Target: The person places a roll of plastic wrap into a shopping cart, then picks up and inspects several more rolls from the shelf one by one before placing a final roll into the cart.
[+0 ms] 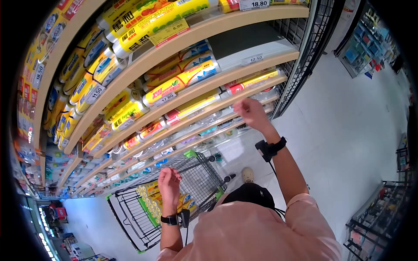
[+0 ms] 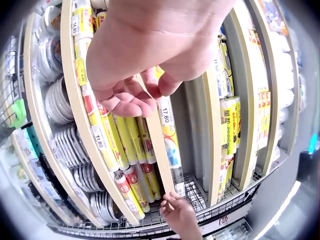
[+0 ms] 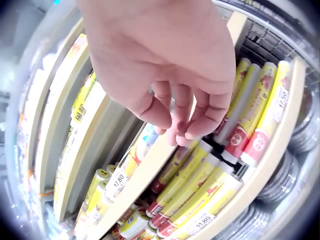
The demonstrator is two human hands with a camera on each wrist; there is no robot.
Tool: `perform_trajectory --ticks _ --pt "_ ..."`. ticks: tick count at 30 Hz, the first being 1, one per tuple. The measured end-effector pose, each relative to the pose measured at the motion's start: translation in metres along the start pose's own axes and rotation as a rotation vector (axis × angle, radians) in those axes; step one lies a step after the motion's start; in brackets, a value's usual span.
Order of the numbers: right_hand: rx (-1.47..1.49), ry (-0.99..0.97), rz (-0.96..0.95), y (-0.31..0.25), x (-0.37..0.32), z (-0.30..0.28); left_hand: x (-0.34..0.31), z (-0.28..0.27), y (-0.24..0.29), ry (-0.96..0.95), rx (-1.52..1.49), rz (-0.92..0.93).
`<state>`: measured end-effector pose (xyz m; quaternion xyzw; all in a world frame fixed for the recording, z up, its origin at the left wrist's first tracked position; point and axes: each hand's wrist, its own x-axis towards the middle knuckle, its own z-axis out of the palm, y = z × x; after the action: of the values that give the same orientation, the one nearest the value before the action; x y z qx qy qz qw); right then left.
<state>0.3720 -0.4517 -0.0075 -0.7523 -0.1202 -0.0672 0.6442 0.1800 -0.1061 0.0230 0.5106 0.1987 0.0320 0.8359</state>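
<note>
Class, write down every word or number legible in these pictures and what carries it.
"萬和": yellow rolls
"18.80": top price tag
"8.90": yellow price tag
"12.50": right-hand price tag
"11.50": left-hand price tag
"17.80": middle price tag
"18.50": far-left price tag
Left wrist view, "14.80": upper-left price tag
"11.80": lower price tag
Other print: too small or blurred.

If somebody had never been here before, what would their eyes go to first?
Probably the bright yellow rolls lined up on the shelves. Next might be the wire shopping cart below, with yellow packs inside. Two empty hands also stand out: the left hand over the cart, the right hand near the shelves.
</note>
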Motion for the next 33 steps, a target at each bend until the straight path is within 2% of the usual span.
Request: perform_trajectory --ticks 3,5,8,11,15,19,25,30,33 --pt "-0.104 0.118 -0.163 -0.033 0.037 0.000 -0.005 0.009 0.002 0.024 0.045 0.009" --pt "-0.254 0.080 -0.183 -0.050 0.062 -0.005 -0.008 0.016 0.002 0.040 0.082 0.031" --pt "-0.512 0.183 -0.485 -0.061 0.093 -0.002 -0.009 0.017 0.003 0.045 0.058 0.039" --pt "-0.521 0.254 -0.509 -0.050 0.126 0.007 -0.014 0.029 0.005 0.037 0.080 0.035" --pt "-0.829 -0.088 -0.204 -0.069 0.144 -0.002 -0.021 0.033 0.001 0.017 0.127 0.017" --pt "-0.724 -0.286 0.079 -0.080 0.158 0.000 -0.028 0.032 -0.005 0.030 0.147 -0.013" --pt "-0.750 -0.379 0.192 -0.074 0.184 0.010 -0.038 0.040 -0.015 0.069 0.133 -0.072" --pt "-0.755 -0.359 0.193 -0.075 0.189 0.012 -0.043 0.032 -0.018 0.061 0.109 -0.060" --pt "-0.730 -0.365 0.117 -0.064 0.197 0.009 -0.045 0.031 -0.017 0.075 0.097 -0.056"
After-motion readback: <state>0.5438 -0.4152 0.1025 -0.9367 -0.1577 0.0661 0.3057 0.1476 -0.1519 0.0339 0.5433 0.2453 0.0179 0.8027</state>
